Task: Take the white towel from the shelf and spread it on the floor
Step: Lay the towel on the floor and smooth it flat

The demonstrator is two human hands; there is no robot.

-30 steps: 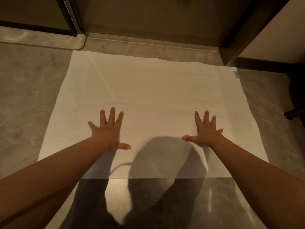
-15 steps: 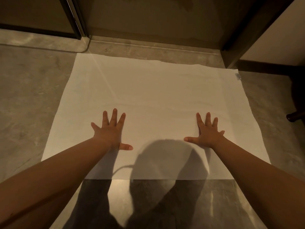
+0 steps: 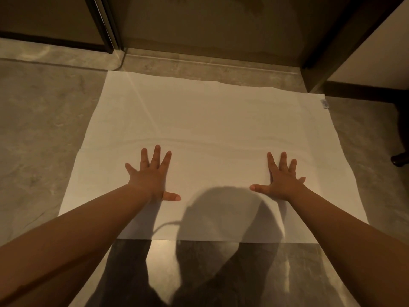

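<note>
towel (image 3: 210, 120) flat on floor (image 3: 39, 120) | left hand (image 3: 150, 176), right hand (image 3: 282, 180) splayed on it

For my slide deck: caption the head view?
Both hands, left and right, pressed flat, fingers spread, on a white rectangular towel spread over grey stone floor.

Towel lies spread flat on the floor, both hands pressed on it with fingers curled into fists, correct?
Not quite. The head view shows the left hand and right hand open, fingers splayed, palms down on the towel. The towel does lie spread flat on the floor.
</note>
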